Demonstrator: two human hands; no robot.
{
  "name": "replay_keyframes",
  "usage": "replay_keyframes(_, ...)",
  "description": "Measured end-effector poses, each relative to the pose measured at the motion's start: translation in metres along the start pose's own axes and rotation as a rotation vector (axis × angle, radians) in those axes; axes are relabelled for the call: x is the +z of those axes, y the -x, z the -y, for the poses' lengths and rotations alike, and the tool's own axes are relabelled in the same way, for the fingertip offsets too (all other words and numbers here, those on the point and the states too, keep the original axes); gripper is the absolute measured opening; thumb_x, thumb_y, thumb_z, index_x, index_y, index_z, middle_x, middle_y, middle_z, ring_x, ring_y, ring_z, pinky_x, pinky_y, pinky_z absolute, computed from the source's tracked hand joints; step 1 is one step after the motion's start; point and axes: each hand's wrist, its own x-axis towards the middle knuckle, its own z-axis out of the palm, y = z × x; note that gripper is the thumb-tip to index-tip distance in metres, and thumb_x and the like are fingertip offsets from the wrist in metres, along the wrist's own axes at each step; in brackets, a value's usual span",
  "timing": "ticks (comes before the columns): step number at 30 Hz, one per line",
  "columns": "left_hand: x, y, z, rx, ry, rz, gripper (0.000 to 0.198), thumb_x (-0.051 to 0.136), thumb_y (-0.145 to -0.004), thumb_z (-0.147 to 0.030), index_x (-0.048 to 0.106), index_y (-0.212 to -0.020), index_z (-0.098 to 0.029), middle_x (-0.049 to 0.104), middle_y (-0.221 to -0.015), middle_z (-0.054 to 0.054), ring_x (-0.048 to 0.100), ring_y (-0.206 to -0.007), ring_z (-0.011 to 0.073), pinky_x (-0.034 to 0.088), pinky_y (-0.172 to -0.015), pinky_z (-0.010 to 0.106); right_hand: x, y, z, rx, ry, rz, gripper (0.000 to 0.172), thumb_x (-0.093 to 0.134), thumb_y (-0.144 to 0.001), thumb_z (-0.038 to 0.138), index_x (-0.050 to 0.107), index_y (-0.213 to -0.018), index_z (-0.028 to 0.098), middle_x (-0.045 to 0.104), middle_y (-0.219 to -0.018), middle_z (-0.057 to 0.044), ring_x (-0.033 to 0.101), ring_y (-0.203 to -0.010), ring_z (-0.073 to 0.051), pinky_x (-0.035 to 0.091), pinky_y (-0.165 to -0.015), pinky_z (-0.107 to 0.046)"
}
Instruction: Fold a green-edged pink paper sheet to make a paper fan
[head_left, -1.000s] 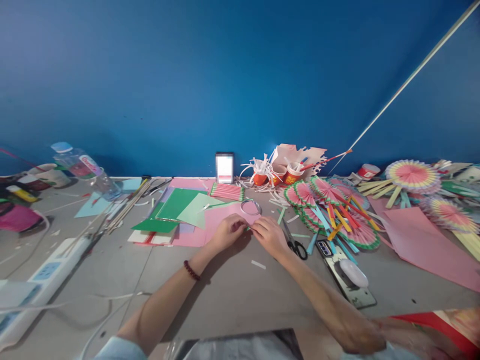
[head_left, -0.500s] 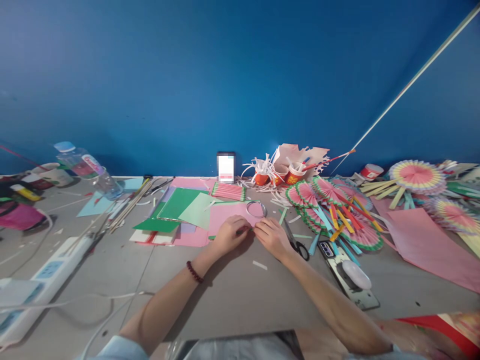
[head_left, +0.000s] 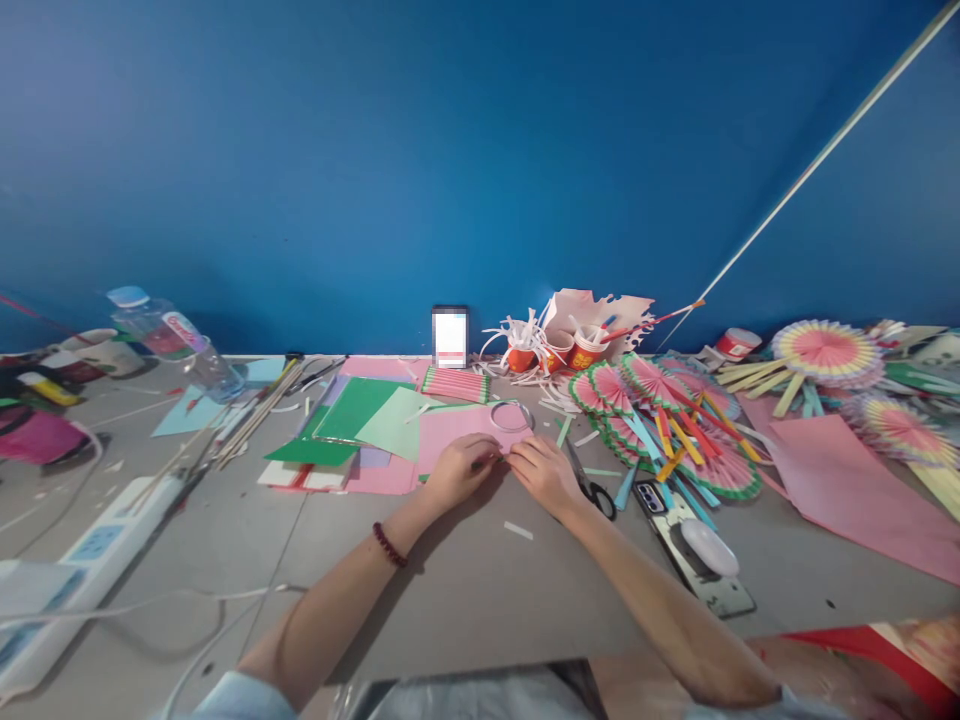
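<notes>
- Here's your pink sheet [head_left: 442, 428], pale, smooth and matte, mid-table [head_left: 442, 600] just beyond your hands, its near part covered by them.
- On its right side sits a thin, pale ring [head_left: 511, 430], lying flat.
- Your left hand [head_left: 460, 470] is curled, thumb and fingertips drawn close; your right hand [head_left: 544, 476] bends in to meet it, and you can't tell what either grips, as the fingers hide it.
- Right of you, black-handled scissors [head_left: 602, 501] crowd close; nearer lies a white scrap [head_left: 518, 531].
- Green paper [head_left: 364, 405] spreads left, a pleated strip [head_left: 454, 384] lies on the far side, folded fans [head_left: 724, 460] fill the right.
- The sheet's far edge runs left to right; its full long axis is hidden.
</notes>
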Motion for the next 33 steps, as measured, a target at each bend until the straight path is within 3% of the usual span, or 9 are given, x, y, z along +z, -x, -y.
replay_keyframes(4,0.004,0.001,0.002,-0.035,-0.066,0.035,0.015,0.051,-0.088,-0.016,0.066,-0.089,-0.019,0.070,-0.090,0.006,0.065,-0.083,0.0179,0.050,-0.076,0.029,0.004,0.002,-0.003,0.013,-0.007,0.016,0.020,0.054,-0.094,0.014,0.073,-0.094,0.022,0.071,-0.092,-0.005,0.059,-0.092,-0.020,0.044,-0.082,-0.034)
replay_keyframes(9,0.009,0.000,0.003,-0.048,-0.140,0.077,0.013,0.053,-0.088,-0.016,0.066,-0.090,-0.019,0.069,-0.088,0.005,0.063,-0.081,0.0174,0.048,-0.073,0.028,0.002,0.001,-0.001,0.149,-0.064,0.083,0.014,0.062,-0.088,0.014,0.073,-0.089,0.022,0.072,-0.090,-0.004,0.059,-0.090,-0.021,0.047,-0.080,-0.033)
replay_keyframes(14,0.012,-0.001,0.004,-0.008,-0.169,0.072,0.012,0.053,-0.089,-0.016,0.065,-0.088,-0.019,0.068,-0.088,0.007,0.062,-0.083,0.0190,0.046,-0.074,0.030,-0.029,-0.004,0.003,0.264,-0.072,0.263,0.016,0.064,-0.086,0.019,0.070,-0.100,0.020,0.071,-0.094,-0.005,0.062,-0.091,-0.021,0.047,-0.082,-0.033)
replay_keyframes(16,0.014,-0.001,0.005,0.000,-0.169,0.057,0.015,0.051,-0.090,-0.015,0.066,-0.087,-0.020,0.068,-0.089,0.007,0.062,-0.086,0.0195,0.046,-0.076,0.031,-0.046,-0.003,0.001,0.318,-0.014,0.339,0.012,0.061,-0.087,0.019,0.071,-0.094,0.021,0.071,-0.089,-0.005,0.063,-0.086,-0.021,0.045,-0.077,-0.031)
replay_keyframes(22,0.019,0.001,0.009,0.001,-0.227,0.076,0.018,0.052,-0.090,-0.013,0.067,-0.091,-0.022,0.069,-0.095,0.006,0.062,-0.092,0.0197,0.045,-0.079,0.032,-0.074,0.036,-0.009,0.659,0.227,0.478,0.018,0.052,-0.088,0.017,0.068,-0.081,0.021,0.069,-0.081,-0.005,0.065,-0.074,-0.019,0.039,-0.063,-0.027)
replay_keyframes(27,0.020,0.001,0.008,-0.002,-0.262,0.086,0.016,0.054,-0.089,-0.011,0.067,-0.090,-0.021,0.070,-0.094,0.005,0.063,-0.091,0.0199,0.046,-0.080,0.033,-0.071,0.071,-0.012,0.782,0.222,0.422,0.015,0.054,-0.089,0.030,0.064,-0.083,0.021,0.069,-0.083,-0.005,0.066,-0.079,-0.022,0.041,-0.064,-0.028)
replay_keyframes(33,0.020,-0.001,0.008,-0.022,-0.243,0.079,0.017,0.054,-0.090,-0.011,0.067,-0.089,-0.022,0.070,-0.093,0.005,0.063,-0.090,0.0188,0.046,-0.080,0.033,-0.069,0.077,-0.007,0.752,0.268,0.342,0.021,0.061,-0.083,0.041,0.059,-0.074,0.022,0.065,-0.081,-0.005,0.063,-0.074,-0.022,0.041,-0.063,-0.029)
